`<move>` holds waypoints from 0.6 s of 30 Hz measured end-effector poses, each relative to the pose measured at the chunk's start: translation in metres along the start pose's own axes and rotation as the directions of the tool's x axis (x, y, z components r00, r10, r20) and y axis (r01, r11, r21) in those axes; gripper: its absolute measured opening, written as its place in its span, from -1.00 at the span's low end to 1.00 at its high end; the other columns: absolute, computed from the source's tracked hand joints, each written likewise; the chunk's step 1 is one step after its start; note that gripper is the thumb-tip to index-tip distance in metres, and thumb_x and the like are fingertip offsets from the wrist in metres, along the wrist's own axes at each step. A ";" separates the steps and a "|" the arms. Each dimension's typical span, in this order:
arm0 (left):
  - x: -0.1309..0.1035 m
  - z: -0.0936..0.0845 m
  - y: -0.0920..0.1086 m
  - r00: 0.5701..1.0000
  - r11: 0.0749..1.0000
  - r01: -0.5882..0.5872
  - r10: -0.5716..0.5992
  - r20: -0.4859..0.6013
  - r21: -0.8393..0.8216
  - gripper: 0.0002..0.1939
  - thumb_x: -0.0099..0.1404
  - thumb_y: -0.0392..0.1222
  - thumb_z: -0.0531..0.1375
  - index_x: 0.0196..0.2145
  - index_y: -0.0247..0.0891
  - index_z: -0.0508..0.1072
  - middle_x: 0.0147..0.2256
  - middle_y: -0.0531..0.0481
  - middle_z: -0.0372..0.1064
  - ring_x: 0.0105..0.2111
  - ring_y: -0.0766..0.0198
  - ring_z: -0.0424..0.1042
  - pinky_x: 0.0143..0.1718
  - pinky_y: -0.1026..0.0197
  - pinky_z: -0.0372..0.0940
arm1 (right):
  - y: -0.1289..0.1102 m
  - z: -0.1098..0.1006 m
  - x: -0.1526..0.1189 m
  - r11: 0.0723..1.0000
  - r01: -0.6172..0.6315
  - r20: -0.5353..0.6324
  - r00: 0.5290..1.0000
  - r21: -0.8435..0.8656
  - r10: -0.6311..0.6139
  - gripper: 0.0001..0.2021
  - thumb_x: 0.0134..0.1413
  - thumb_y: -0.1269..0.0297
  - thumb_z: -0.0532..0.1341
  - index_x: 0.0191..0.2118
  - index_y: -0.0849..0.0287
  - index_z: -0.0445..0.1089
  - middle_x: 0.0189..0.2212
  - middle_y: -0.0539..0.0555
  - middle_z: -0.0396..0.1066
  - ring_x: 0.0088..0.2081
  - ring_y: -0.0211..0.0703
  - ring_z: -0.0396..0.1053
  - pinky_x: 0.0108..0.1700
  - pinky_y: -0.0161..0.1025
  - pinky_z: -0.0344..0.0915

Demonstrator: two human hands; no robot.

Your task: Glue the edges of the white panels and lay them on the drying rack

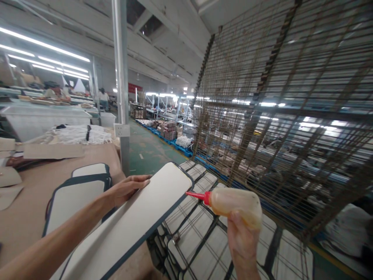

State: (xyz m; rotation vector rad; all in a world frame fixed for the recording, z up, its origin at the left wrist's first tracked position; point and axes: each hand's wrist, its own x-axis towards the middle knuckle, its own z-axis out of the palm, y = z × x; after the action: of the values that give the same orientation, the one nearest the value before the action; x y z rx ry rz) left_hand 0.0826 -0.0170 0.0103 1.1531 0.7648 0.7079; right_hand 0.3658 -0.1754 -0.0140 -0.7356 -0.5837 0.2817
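Observation:
A long white panel with a dark edge [145, 210] slants across the front of the view, its rounded end pointing away from me. My left hand [129, 188] grips its left side, fingers on top near the far end. In my right hand [243, 237] is a squeeze bottle [237, 204] of yellowish liquid, tipped sideways. Its red nozzle [199, 195] points left, with the tip at the panel's dark right edge near the rounded corner. Similar dark-edged panels [75, 198] lie stacked on the brown table [32, 217] to the left.
On the right, a wire rack [262, 105] has tilted-up grids; its lower grids hold several white panels [204, 237]. A metal post [120, 77] with a socket box stands beyond the table. White strips [75, 134] are piled at the table's far end. People [55, 92] work in the left background.

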 end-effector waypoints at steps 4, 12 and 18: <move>0.003 0.002 -0.007 0.999 0.999 -0.020 0.019 -0.049 -0.032 -0.46 -0.07 -0.12 0.43 -0.09 -0.30 0.51 -0.35 -0.12 0.58 -0.47 0.19 0.52 -0.45 0.28 0.40 | 0.003 0.002 -0.001 1.000 0.006 0.031 0.999 -0.015 -0.005 -0.49 -0.31 0.27 0.42 -0.09 0.11 0.41 -0.26 0.03 0.49 -0.22 -0.04 0.45 -0.04 0.02 0.36; 0.005 0.003 -0.013 0.998 0.996 -0.054 0.052 -0.030 -0.073 -0.50 -0.03 -0.11 0.41 -0.10 -0.28 0.52 -0.37 -0.09 0.58 -0.47 0.20 0.52 -0.48 0.30 0.38 | 0.000 0.006 -0.006 0.999 -0.013 0.108 0.994 -0.029 0.016 -0.52 -0.23 0.28 0.41 -0.07 0.07 0.42 -0.23 0.02 0.48 -0.15 -0.05 0.43 0.02 -0.07 0.30; 0.005 0.006 -0.011 0.998 0.993 -0.024 0.018 -0.053 -0.114 -0.44 -0.18 -0.08 0.47 -0.18 -0.31 0.54 -0.41 -0.06 0.58 -0.50 0.24 0.50 -0.47 0.30 0.39 | -0.002 0.007 -0.011 0.998 -0.012 0.221 0.975 -0.060 0.025 -0.57 -0.16 0.28 0.37 -0.07 0.04 0.41 -0.22 0.01 0.48 -0.17 -0.08 0.43 -0.03 -0.18 0.32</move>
State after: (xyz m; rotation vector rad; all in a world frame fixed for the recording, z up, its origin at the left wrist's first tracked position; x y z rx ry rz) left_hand 0.0915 -0.0187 -0.0001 1.0436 0.7472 0.7919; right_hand 0.3528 -0.1779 -0.0124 -0.7714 -0.8001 0.3688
